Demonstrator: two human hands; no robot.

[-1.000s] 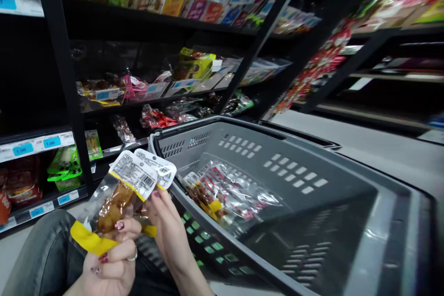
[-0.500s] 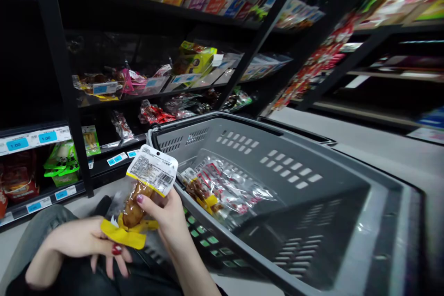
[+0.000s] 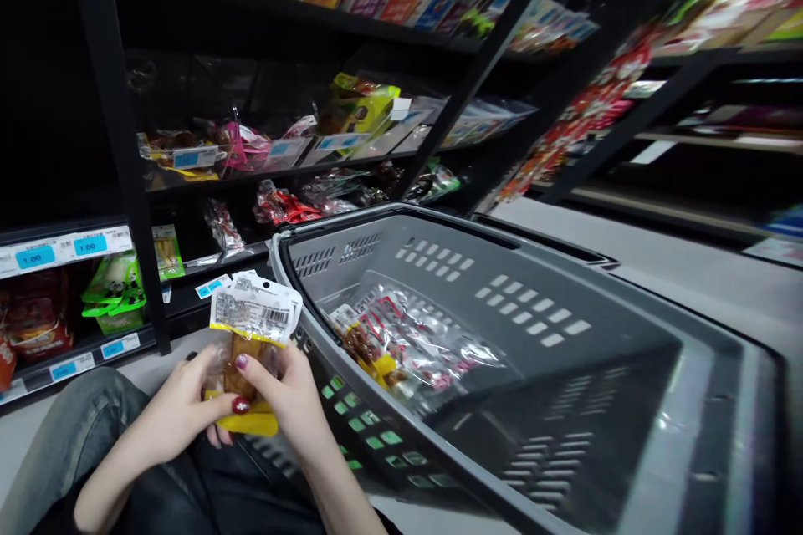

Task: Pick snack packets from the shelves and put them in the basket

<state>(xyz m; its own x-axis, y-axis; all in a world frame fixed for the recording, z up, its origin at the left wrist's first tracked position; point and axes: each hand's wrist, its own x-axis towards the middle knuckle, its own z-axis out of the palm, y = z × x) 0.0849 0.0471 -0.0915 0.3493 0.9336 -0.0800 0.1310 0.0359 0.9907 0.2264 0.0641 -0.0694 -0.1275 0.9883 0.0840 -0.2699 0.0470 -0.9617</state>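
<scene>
Between my two hands is a clear snack packet (image 3: 249, 351) with a white printed top, a yellow lower edge and brown food inside. My left hand (image 3: 181, 401) grips its lower left part, thumb on the front. Closed on its right side is my right hand (image 3: 289, 393), the thumb pressed across the brown food. A second white top edge shows just behind the first, so more than one packet may be in my hands. Close on the right stands a grey shopping basket (image 3: 432, 426), with clear snack packets (image 3: 407, 343) lying in its near left end.
Black shelving with price labels (image 3: 89, 245) rises in front of me. Its lower shelves hold red packets (image 3: 282, 205), a yellow-green packet (image 3: 364, 104) and green packets (image 3: 116, 284). My bent knee (image 3: 94, 410) is at lower left. More shelves stand at far right.
My left hand has closed onto the packet's lower left, where its fingers were looser before. The packet has moved slightly down and left and stands more upright.
</scene>
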